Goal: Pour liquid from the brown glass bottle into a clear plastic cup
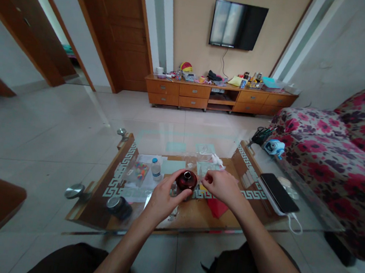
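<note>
Over the middle of the glass table, my left hand (167, 197) is wrapped round a dark red, rounded bottle (187, 181) with a small metallic neck pointing up. Just right of it is my right hand (221, 185), its thumb and forefinger pinched together near the bottle; what they hold, if anything, is too small to make out. A small clear bottle with a blue cap (156, 169) stands left of my left hand. Below my right hand lies a red item (217, 207).
A dark jar (119, 208) is at the table's left front. On the right are a black phone (279, 193), a blue and white object (274, 148) and a black pen holder (261, 135). A flowered sofa (327, 154) borders the right side; a low cabinet (194, 91) stands behind.
</note>
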The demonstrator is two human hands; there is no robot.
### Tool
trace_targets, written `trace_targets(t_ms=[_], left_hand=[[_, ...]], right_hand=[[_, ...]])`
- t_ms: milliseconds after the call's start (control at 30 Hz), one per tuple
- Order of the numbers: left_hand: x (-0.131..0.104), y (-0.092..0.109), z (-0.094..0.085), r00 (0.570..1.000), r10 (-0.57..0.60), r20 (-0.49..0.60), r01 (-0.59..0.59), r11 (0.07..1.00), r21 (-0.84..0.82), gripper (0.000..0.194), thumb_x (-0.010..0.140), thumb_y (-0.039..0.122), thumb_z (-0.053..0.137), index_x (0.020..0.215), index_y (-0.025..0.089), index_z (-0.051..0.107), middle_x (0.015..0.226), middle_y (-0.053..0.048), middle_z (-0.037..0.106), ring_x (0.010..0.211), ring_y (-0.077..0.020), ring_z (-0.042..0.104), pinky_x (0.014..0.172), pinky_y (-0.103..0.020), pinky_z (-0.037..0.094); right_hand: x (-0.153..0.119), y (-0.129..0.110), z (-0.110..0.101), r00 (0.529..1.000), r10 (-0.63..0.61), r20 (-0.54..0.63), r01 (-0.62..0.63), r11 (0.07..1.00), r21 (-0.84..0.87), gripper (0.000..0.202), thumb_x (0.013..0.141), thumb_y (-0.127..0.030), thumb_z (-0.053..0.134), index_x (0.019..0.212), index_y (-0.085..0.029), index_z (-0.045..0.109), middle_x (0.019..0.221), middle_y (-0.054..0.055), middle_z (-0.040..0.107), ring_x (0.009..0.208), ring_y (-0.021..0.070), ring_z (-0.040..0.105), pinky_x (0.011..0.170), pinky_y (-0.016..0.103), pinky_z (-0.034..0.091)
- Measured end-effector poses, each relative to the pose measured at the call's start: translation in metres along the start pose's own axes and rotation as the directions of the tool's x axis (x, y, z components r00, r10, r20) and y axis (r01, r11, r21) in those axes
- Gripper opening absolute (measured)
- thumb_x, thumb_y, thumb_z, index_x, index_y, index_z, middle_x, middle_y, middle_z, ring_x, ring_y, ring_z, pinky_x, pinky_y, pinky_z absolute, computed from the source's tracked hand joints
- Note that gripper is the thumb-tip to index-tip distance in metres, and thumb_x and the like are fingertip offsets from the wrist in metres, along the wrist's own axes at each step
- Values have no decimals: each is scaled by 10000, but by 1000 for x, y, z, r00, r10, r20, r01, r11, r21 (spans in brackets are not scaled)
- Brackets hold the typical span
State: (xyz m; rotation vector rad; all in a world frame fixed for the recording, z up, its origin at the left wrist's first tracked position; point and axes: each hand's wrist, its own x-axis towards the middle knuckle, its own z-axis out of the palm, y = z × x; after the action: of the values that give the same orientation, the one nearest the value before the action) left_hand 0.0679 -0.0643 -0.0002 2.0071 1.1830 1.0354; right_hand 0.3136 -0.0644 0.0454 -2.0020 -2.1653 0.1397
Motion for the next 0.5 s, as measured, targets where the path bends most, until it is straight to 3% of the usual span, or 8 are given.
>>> trace_targets(t_ms=[200,333,500], left_hand=[[0,-1,0,1000,-13,9,13,1000,-5,647,929,442,766,1525,343,537,1456,-58,660,1333,-280,631,1147,-461,493],[-1,-1,0,1000,-14,10,14,1000,-8,648,937,440,759,1534,344,526,1463,-59,654,1342,-278,624,1158,-465,482],[-1,-1,0,1000,-13,13,13,1000,-10,649,939,446,755,1535,328,527,1463,-71,652,1342,-283,621,1152,-464,488]], right_hand=[[3,6,4,1000,-7,-19,7,1000,14,330,1005,-527,577,1053,-239,731,935,98,793,838,294,741,693,347,473],[4,8,5,1000,-1,-7,2,999,55,394,994,-518,594,1250,-239,703,958,98,802,892,304,748,739,359,503],[5,10,7,1000,-30,10,28,988,151,432,1000,-475,586,1343,-242,706,1026,104,811,957,299,753,821,374,533]])
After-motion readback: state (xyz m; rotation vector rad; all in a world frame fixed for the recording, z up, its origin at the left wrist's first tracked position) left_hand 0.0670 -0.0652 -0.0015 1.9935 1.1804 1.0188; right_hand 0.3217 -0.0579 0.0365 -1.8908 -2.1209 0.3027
